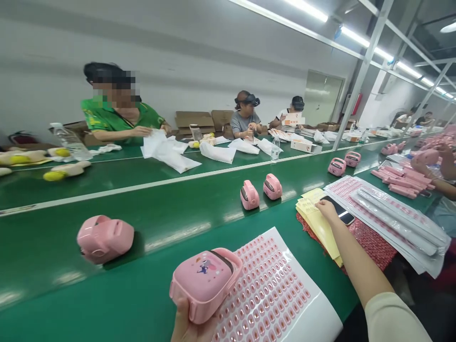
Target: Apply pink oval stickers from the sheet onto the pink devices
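Observation:
My left hand (194,323) grips a rounded pink plastic case (204,280) with a carry handle and a small cartoon print on its face. Under and beside that case lies a white sheet of pink oval stickers (267,285). Out to the right, my right hand (326,209) is closed, fingertips bent down over a stack of yellow label sheets (313,213); whatever it pinches is too small to make out. Close beside it is a dark phone (340,210). The yellow sheets and phone rest partly on red bubble wrap (370,242).
On the green conveyor sit more pink cases (105,239), several farther along. Plastic-wrapped sheets (395,218) and a pile of pink parts (404,180) are at the right. Across the belt, a person in a green shirt (121,118) handles white bags (167,152); a co-worker's arm (440,183) reaches in at far right.

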Demonstrator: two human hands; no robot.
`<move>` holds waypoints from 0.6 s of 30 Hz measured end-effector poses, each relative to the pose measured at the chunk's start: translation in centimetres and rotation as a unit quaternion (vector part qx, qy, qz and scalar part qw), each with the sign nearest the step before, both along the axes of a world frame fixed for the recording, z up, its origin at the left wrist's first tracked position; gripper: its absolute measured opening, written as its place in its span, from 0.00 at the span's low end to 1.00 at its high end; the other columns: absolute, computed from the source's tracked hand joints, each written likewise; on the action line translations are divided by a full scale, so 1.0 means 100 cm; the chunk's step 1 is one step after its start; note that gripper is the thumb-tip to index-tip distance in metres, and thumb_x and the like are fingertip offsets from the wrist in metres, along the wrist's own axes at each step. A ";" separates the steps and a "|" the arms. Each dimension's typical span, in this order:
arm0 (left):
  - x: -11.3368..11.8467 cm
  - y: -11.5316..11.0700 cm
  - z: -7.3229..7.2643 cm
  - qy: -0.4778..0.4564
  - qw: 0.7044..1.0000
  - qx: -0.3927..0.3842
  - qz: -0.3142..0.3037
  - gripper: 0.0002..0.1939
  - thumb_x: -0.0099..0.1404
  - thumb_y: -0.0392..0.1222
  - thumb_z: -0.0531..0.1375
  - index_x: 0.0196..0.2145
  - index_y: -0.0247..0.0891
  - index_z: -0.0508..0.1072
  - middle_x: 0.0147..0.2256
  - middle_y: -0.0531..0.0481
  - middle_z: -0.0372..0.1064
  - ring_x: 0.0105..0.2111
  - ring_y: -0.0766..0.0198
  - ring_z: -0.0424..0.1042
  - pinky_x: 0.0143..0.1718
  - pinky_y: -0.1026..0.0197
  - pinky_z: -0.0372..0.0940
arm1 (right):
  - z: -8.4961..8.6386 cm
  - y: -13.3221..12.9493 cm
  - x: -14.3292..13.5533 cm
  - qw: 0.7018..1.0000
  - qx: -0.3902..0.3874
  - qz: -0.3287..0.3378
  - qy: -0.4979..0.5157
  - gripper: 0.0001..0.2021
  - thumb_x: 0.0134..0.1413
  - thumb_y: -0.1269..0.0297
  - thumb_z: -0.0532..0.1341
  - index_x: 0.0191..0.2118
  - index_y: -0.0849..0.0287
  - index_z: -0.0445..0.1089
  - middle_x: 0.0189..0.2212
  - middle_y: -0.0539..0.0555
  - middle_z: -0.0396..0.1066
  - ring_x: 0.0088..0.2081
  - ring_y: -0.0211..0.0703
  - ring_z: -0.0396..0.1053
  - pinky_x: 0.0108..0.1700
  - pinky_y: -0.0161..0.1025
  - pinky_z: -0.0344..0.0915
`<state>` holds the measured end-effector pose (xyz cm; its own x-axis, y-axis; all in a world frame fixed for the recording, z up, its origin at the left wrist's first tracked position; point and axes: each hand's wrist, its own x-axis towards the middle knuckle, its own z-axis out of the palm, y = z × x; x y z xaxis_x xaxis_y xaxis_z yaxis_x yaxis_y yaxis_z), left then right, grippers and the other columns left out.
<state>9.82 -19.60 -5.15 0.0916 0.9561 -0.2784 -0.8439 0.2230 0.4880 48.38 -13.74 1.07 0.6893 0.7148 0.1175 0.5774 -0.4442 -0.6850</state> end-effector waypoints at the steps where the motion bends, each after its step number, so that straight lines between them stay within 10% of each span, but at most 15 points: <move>1: 0.000 0.000 -0.003 0.011 1.000 -0.005 0.007 0.30 0.49 0.61 0.57 0.50 0.55 0.61 0.43 0.54 0.71 0.53 0.52 0.58 0.51 0.49 0.58 | -0.005 -0.001 0.002 1.000 -0.017 0.000 -0.008 0.08 0.42 0.69 0.56 0.17 0.60 0.61 0.17 0.49 0.62 0.24 0.38 0.62 0.27 0.32 0.56; 8: -0.003 -0.001 0.001 0.078 0.997 -0.005 0.020 0.32 0.47 0.61 0.59 0.50 0.49 0.64 0.45 0.51 0.70 0.56 0.50 0.51 0.52 0.49 0.56 | -0.008 0.001 -0.004 0.988 -0.116 0.010 -0.103 0.06 0.46 0.67 0.56 0.30 0.63 0.68 0.37 0.61 0.65 0.42 0.50 0.63 0.41 0.39 0.57; 14: -0.003 0.001 -0.001 0.127 0.990 -0.047 0.041 0.30 0.46 0.60 0.60 0.46 0.47 0.68 0.40 0.50 0.73 0.55 0.48 0.55 0.48 0.49 0.62 | -0.014 0.002 -0.024 0.971 -0.179 0.073 -0.141 0.37 0.36 0.57 0.64 0.54 0.63 0.54 0.54 0.69 0.50 0.52 0.62 0.53 0.47 0.51 0.54; 18: -0.002 0.003 -0.004 0.092 0.995 -0.040 0.017 0.31 0.46 0.59 0.60 0.48 0.47 0.66 0.42 0.50 0.72 0.53 0.48 0.58 0.48 0.49 0.61 | -0.023 -0.006 -0.024 0.961 -0.203 0.111 -0.154 0.39 0.36 0.62 0.64 0.57 0.61 0.49 0.59 0.67 0.41 0.55 0.64 0.49 0.49 0.56 0.51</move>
